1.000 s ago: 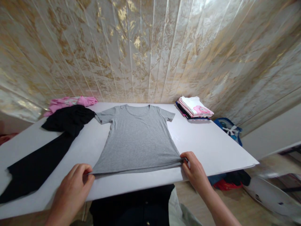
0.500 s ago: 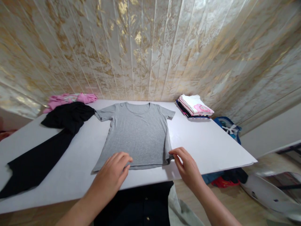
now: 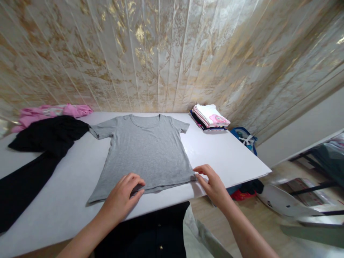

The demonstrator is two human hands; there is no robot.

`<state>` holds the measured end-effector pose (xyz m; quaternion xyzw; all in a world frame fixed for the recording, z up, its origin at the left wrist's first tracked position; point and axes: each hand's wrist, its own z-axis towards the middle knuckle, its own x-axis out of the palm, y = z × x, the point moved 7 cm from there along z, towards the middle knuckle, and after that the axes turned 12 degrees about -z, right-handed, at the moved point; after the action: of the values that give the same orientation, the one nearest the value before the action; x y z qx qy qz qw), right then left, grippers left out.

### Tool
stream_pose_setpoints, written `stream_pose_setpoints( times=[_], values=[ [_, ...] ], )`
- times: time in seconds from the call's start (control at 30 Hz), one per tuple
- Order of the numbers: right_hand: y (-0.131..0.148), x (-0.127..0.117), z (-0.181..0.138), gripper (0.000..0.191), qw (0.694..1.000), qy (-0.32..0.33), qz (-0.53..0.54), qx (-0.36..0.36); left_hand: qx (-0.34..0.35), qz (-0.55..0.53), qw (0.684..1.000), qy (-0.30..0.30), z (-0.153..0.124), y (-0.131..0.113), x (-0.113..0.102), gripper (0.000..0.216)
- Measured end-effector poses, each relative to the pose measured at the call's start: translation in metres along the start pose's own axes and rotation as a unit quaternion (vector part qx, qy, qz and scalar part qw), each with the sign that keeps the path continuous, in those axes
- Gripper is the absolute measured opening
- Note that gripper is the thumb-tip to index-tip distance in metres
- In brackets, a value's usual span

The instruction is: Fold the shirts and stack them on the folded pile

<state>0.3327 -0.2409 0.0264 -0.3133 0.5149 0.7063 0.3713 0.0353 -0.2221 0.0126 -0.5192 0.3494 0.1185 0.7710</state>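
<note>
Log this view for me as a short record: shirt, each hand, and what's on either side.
Grey T-shirt: spread out on the white table, neckline at the far side
Left hand: at the shirt's near hem, half open; contact unclear
Right hand: at the shirt's near right corner; grip unclear
Left of shirt: black clothing, bunched at its far end; pink clothing behind it
Right of shirt: folded stack, white piece with pink print on top

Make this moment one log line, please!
gray shirt: spread on table; left hand: at shirt's near edge; right hand: at shirt's near right corner; folded clothes: stacked back right
</note>
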Motion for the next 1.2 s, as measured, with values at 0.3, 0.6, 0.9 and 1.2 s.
stream_pose_setpoints(
  times=[0.3,0.6,0.9,1.2],
  values=[
    [0.005,0.017,-0.005,0.021,0.994,0.040,-0.065,-0.074,0.016,-0.016,0.999,0.028,-0.002,-0.002,-0.002,0.014],
    [-0.001,0.006,-0.005,0.025,0.990,0.028,-0.095,-0.103,0.055,0.002,0.998,-0.009,-0.006,-0.005,-0.004,0.015],
    [0.096,0.054,0.006,0.024,0.981,0.048,-0.067,-0.175,0.022,0.001,1.000,-0.012,-0.003,-0.003,-0.002,0.018],
    [0.098,0.074,0.011,0.013,0.981,0.065,-0.082,-0.165,0.046,0.015,0.998,-0.037,-0.013,-0.008,-0.005,0.021]
  ],
)
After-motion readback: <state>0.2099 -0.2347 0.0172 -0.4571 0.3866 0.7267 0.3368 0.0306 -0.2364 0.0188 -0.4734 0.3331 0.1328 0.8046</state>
